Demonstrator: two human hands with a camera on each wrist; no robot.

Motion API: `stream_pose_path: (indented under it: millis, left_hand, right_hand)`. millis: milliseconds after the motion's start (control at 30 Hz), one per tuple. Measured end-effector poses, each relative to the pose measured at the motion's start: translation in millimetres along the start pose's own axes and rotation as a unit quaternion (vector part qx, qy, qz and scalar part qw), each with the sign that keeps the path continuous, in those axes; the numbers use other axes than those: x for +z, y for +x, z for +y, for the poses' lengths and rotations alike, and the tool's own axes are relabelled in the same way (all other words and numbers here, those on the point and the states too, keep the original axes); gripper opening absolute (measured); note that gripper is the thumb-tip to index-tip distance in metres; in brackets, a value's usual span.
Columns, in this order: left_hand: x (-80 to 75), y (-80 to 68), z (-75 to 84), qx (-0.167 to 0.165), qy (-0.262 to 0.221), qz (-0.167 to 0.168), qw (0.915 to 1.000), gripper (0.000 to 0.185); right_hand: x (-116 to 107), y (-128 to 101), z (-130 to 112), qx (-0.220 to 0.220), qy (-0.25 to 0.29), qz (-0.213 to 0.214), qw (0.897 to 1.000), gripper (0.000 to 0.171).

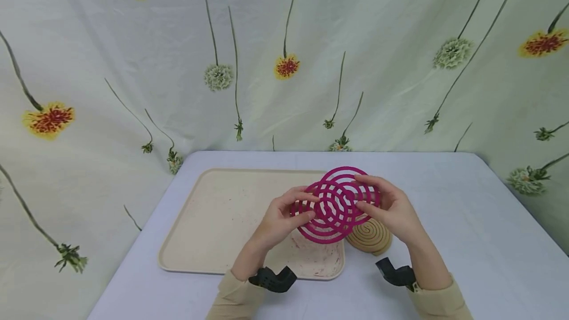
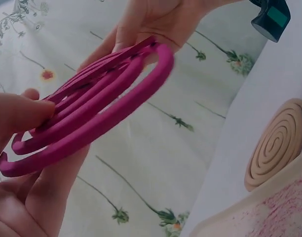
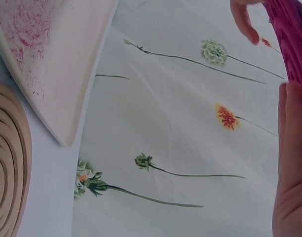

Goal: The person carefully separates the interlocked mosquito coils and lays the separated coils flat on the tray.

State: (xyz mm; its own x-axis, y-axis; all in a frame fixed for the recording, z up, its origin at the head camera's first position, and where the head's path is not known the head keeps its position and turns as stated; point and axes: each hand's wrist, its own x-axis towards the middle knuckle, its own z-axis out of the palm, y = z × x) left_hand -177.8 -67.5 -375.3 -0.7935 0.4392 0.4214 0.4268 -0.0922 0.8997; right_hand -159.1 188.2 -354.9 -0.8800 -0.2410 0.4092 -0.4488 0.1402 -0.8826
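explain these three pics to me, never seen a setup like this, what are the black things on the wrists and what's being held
No machine here: a person works with two bare hands. The big picture comes from a camera worn on the head, looking down at a table. The black things strapped at the wrists are small cameras; they took the other two pictures, close up from each side.

The left hand and right hand together hold pink spiral coils, two interlocked and partly pulled apart, above the table. Below lie a beige tray dusted with pink crumbs, and a tan spiral coil on the table beside the tray. A flowered cloth hangs behind.
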Motion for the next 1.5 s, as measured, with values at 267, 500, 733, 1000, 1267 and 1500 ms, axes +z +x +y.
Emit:
stream_pose_path:
  millis: [267, 500, 733, 1000, 1267, 1500]
  left_hand:
    - [-7.2, -1.4, 4.8, -0.012, 0.028, -0.052, 0.9982, 0.028]
    - [-1.3, 1.1, 3.4, -0.022, -0.004, 0.029, 0.9993, 0.030]
    - [6.2, 2.1, 1.6, -0.027, -0.022, 0.073, 0.9967, 0.033]
    - [-3.2, 0.2, 1.6, -0.026, 0.032, 0.019, 0.9990, 0.030]
    - [-4.4, 0.3, 4.3, -0.056, 0.009, -0.006, 0.9984, 0.035]
    - [-2.8, 1.2, 4.9, -0.029, 0.040, 0.069, 0.9964, 0.020]
  right_hand:
    - [-13.4, -2.3, 5.5, -0.013, -0.044, -0.123, 0.991, 0.031]
    - [-10.7, -1.0, 4.0, 0.012, -0.068, -0.047, 0.997, 0.034]
    - [-0.1, 1.2, 3.4, 0.004, -0.027, 0.051, 0.998, 0.035]
    - [-0.7, 1.7, 4.4, 0.037, -0.026, 0.001, 0.999, 0.033]
    - [-6.6, -0.5, 6.1, 0.018, -0.058, -0.070, 0.996, 0.036]
    - [0.8, 1.5, 4.0, 0.038, -0.051, 0.001, 0.998, 0.043]
